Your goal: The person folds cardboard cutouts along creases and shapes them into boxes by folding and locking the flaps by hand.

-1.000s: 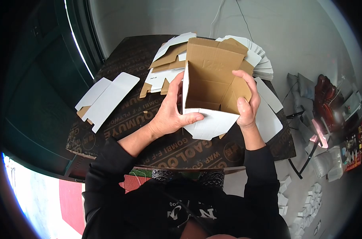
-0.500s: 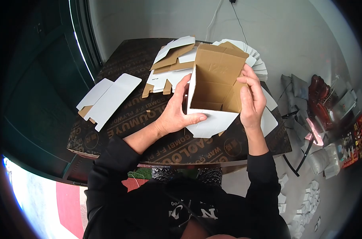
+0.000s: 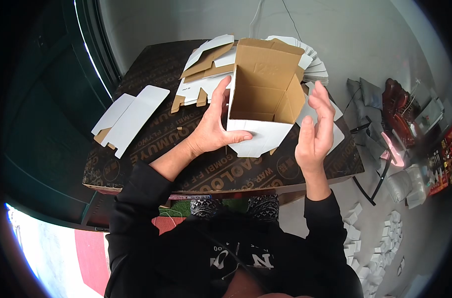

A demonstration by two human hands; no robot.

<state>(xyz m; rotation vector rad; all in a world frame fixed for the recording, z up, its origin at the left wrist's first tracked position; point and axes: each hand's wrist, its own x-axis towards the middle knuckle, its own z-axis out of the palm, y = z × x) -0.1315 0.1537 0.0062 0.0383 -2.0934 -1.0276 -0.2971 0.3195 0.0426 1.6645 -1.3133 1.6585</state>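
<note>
Cardboard box gripped by left hand

Open-topped, it is held by its left side over the dark surface. The right hand, spread and free, is just beside it. White-and-brown cartons lie behind; a flat carton lies farther left.

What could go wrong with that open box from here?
The open box could tip or twist: only the left hand holds it, while the right hand appears clear of it. Its raised back flap might also catch the white cardboard stack behind.
</note>
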